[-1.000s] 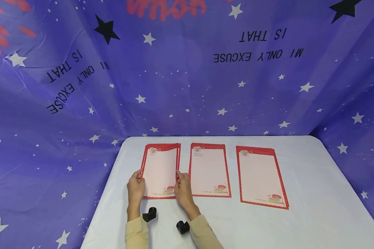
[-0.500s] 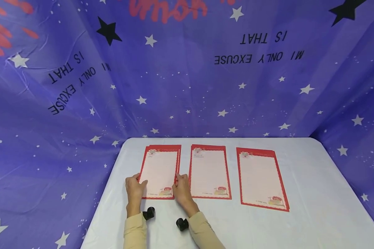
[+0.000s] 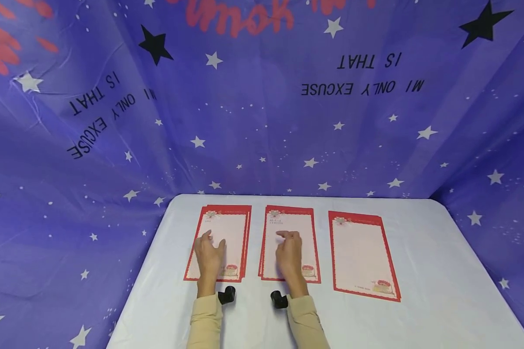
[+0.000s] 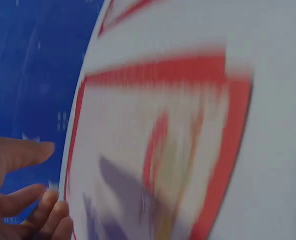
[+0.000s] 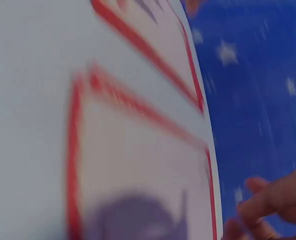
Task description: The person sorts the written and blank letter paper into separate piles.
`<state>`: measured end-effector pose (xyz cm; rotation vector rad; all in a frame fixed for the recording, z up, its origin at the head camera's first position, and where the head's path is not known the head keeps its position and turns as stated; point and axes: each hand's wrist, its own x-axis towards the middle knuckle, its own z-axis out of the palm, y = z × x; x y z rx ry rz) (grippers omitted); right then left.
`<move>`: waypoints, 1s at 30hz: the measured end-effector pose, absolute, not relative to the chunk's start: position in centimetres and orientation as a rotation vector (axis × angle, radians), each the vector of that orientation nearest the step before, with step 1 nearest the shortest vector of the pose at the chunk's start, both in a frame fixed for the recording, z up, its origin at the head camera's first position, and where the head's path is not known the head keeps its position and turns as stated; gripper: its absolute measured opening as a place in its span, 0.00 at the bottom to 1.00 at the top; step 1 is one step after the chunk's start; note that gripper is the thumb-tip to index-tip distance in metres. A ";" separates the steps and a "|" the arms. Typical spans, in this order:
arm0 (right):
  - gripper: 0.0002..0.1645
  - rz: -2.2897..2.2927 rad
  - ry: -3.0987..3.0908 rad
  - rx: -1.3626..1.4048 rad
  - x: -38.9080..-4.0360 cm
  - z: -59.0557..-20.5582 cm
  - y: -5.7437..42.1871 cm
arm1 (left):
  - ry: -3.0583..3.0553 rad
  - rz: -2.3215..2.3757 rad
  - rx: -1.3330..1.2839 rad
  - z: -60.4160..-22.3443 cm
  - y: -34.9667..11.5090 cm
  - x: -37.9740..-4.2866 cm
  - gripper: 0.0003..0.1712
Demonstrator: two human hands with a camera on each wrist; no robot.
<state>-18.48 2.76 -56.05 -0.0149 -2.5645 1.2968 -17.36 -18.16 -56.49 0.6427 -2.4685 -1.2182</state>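
Note:
In the head view, red-bordered sheets of letter paper lie in three small overlapping stacks. Over the left sheets hovers my left hand, thumb and fingers spread with nothing between them. My right hand, fingers loosely bent and holding nothing, is above the middle sheets and casts a shadow there in the right wrist view. A few short handwritten lines show near the top of the middle stack. The right sheets lie slightly slanted, away from both hands. Both wrist views are blurred.
A white-covered table carries the stacks, with white gaps between them. Behind it and at both sides hangs a purple cloth with stars and upside-down lettering. A black device sits at the left wrist, another black device at the right.
Both hands have let go of the left stack's edges and shifted right. The left hand now hovers over that stack, the right over the middle one. The left stack's top sheet, bowed earlier, lies flat.

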 end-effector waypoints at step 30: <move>0.30 1.243 -2.685 -0.452 -18.5 -57.0 10.2 | -2.771 -1.379 0.191 -56.2 -7.3 -18.5 0.24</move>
